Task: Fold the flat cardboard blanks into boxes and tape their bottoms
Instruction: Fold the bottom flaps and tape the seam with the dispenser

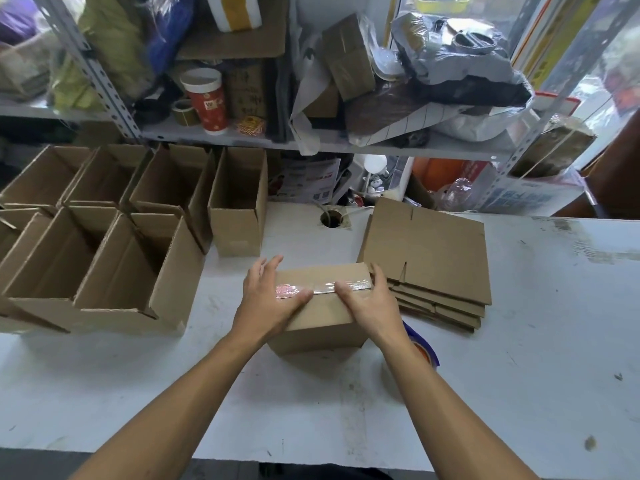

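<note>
On the left of the white table (pixel 485 375), a cluster of folded boxes (pixel 104 244) stands open-topped, plain brown corrugated cardboard with raised flaps, packed side against side in two rows. One more open box (pixel 237 206) stands just beside them, tall and narrow.

At the middle of the table sits the box being worked on (pixel 322 313), bottom side up, its two flaps closed flat. A strip of clear glossy tape (pixel 322 287) runs along the seam, shining and slightly wrinkled. The left hand (pixel 268 299) lies over the box's left end, fingers straight and spread, thumb pressing the tape down; its grip is wide and flat, holding nothing. The right hand (pixel 369 299) rests on the right end in the same way, fingers extended over the far edge, thumb on the tape, its grip likewise flat and wide.

Behind the right wrist, a tape roll (pixel 424 348) with a blue rim shows partly on the table. Just right of the box lies a stack of flat blanks (pixel 440 258), thin notched sheets of brown cardboard. A round hole (pixel 331 218) is cut in the table behind. A metal shelf (pixel 346 143) above holds cluttered bags and a red cup (pixel 205 98).
</note>
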